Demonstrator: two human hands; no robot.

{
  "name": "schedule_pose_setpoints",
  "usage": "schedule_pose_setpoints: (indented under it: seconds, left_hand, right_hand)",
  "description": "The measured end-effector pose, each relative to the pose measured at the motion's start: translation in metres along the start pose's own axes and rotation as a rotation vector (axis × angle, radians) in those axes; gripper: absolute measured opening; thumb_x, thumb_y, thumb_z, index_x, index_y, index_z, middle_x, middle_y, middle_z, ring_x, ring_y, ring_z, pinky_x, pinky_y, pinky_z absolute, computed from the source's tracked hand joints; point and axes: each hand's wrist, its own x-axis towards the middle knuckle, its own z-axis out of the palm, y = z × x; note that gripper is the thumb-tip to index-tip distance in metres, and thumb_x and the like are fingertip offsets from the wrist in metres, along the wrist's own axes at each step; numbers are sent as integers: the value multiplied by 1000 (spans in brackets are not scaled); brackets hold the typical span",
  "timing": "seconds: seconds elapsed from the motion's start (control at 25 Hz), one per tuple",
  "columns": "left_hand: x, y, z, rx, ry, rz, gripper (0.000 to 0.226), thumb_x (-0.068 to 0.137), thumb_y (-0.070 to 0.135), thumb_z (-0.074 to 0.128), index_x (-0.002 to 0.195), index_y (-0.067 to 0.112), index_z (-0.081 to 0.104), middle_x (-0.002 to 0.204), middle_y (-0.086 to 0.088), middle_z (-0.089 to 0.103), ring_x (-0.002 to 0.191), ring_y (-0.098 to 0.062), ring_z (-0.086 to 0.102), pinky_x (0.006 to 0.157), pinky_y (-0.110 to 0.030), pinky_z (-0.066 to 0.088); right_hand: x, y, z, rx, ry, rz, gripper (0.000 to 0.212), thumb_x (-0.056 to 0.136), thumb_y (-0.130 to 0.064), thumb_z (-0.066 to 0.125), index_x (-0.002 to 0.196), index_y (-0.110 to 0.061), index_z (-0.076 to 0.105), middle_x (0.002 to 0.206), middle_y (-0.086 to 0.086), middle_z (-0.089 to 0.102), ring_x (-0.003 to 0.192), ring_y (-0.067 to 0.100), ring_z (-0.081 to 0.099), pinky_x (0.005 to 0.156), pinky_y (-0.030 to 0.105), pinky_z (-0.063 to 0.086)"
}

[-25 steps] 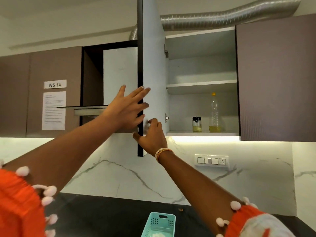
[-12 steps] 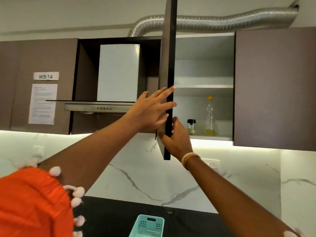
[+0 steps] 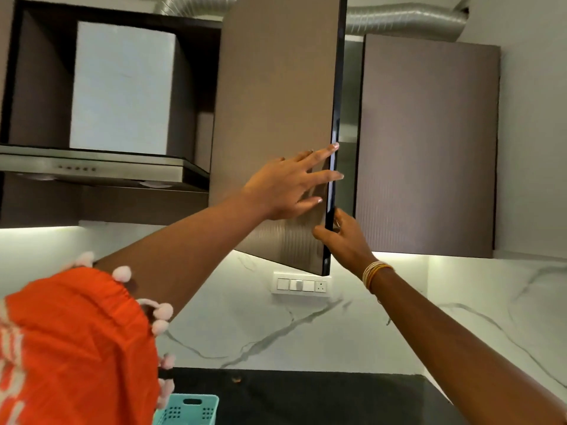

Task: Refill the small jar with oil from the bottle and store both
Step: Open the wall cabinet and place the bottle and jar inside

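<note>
The brown cabinet door [image 3: 276, 102] stands nearly shut, leaving only a narrow gap beside the neighbouring door [image 3: 429, 142]. The oil bottle and the small jar are hidden behind it. My left hand [image 3: 288, 185] lies flat on the door's outer face, fingers spread, fingertips at its dark edge. My right hand [image 3: 343, 237] grips that edge low down, thumb on the front and fingers behind.
A steel range hood [image 3: 92, 170] hangs to the left under a dark niche. A silver duct [image 3: 405, 16] runs above the cabinets. A switch plate [image 3: 302, 285] sits on the marble wall. A teal basket [image 3: 190, 409] stands on the black counter [image 3: 306, 397].
The door has swung from wide open to almost shut, covering the shelf with the bottle and jar. Both hands moved right with the door's edge.
</note>
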Motion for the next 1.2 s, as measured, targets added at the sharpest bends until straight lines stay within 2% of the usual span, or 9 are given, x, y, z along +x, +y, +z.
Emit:
schedule_pose_setpoints:
  seconds: [0.12,0.24,0.32,0.48,0.64,0.76,0.92,1.04,1.2]
  left_hand:
    - [33,14,33,-220,-56,-118,66,93,43,52,150,41,20,164,-1,1,140,-30,36,92,-37,48]
    - [52,19,76,-234,-131,-201,83,86,35,65,151,41,14,164,-2,0,138,-30,39,82,-28,49]
    - [57,19,105,-206,-133,-235,89,83,37,68,151,41,11,164,-3,-3,143,-31,30,91,-37,50]
    - [75,19,150,-190,-142,-307,90,79,43,71,150,42,16,164,-1,0,148,-28,18,110,-65,27]
    - [92,13,195,-222,-123,-315,88,76,44,74,148,40,24,163,0,3,147,-28,20,108,-66,28]
    - [101,13,228,-216,-94,-356,83,76,44,74,146,40,30,163,1,8,147,-25,20,109,-67,25]
    - [110,8,265,-187,-39,-414,80,74,43,76,143,38,36,162,1,15,146,-22,21,108,-65,23]
    - [116,6,285,-164,-27,-419,77,73,45,77,140,38,41,161,1,19,145,-21,24,106,-62,27]
    - [122,-4,309,-148,-31,-426,74,73,48,76,139,37,44,161,2,19,145,-18,22,106,-62,26]
  right_hand:
    - [12,40,-27,-9,-31,21,15,92,-15,58,104,-23,53,94,-8,61,90,14,59,77,25,51]
    - [23,76,-47,-15,-61,82,13,95,-15,52,103,-25,50,94,-7,61,84,12,60,65,18,51]
    - [30,94,-55,-83,-55,119,9,97,-18,49,105,-23,50,97,0,59,84,16,59,65,24,52]
    - [52,133,-67,-191,-23,178,8,96,-26,49,101,-23,54,95,2,61,82,21,60,70,29,52]
    - [77,178,-74,-343,35,260,27,94,-35,49,85,-14,63,86,8,69,80,30,66,74,37,54]
    - [91,206,-76,-596,96,250,45,92,-50,48,75,-13,68,75,6,70,72,25,66,71,34,54]
    - [115,235,-67,-785,261,241,44,86,-60,53,94,-17,62,80,5,69,73,25,64,72,37,56]
    - [130,249,-57,-847,305,154,39,86,-52,59,105,-19,52,84,4,69,74,25,65,73,38,58]
    - [154,264,-51,-878,322,88,38,83,-44,68,105,-17,53,95,5,67,80,25,64,74,38,57]
